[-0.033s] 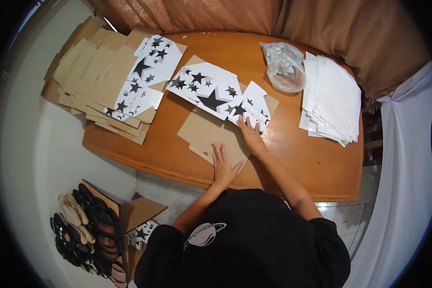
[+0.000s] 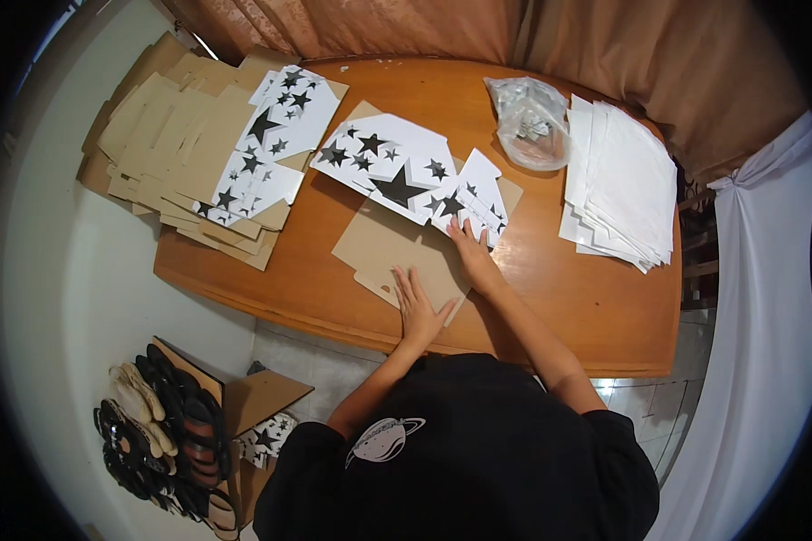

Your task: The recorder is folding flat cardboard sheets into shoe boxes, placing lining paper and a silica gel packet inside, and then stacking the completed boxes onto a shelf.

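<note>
A flat die-cut cardboard box blank lies in front of me, its brown inner side (image 2: 383,242) facing up. Part of it is folded over and shows a white outer face with black stars (image 2: 397,162). My left hand (image 2: 417,307) rests flat on the near brown panel, thumb and fingers spread. Farther right, my right hand (image 2: 472,252) presses on the near edge of the star-printed part with fingers stretched out. Neither hand grips anything. What lies beneath my palms is hidden.
Stacked brown box blanks (image 2: 167,135) fill the table's left end, a star-printed one (image 2: 262,135) on top. At the right are a clear plastic bag (image 2: 532,126) and a pile of white sheets (image 2: 618,185). Sandals and shoes (image 2: 167,424) stand beside the table (image 2: 595,325) at lower left.
</note>
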Tool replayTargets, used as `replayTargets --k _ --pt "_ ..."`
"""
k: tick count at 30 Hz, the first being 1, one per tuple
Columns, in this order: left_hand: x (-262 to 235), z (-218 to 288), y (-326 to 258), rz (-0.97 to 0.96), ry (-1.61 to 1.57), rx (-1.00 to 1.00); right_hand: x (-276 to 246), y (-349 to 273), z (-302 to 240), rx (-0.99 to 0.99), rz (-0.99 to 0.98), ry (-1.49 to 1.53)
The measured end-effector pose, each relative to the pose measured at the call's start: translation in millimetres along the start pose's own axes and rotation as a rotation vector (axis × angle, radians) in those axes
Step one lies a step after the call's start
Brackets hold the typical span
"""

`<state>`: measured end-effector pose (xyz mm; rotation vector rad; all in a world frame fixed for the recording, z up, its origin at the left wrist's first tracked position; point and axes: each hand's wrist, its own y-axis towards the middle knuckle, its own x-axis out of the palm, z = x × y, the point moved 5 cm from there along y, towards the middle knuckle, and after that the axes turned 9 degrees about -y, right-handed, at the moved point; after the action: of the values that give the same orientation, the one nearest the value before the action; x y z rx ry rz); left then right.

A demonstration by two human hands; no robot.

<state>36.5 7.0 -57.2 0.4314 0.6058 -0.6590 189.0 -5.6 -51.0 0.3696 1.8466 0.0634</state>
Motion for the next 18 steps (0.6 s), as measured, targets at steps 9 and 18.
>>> replayTargets --k 9,18 --pt "-18.6 13.3 42.9 0.437 -0.031 -0.199 -42.3 -113.0 74.9 0.024 0.505 0.493" --pt "-9.3 9.2 87.5 0.272 -0.424 -0.111 -80.6 -151.1 101.7 0.367 0.647 0.432"
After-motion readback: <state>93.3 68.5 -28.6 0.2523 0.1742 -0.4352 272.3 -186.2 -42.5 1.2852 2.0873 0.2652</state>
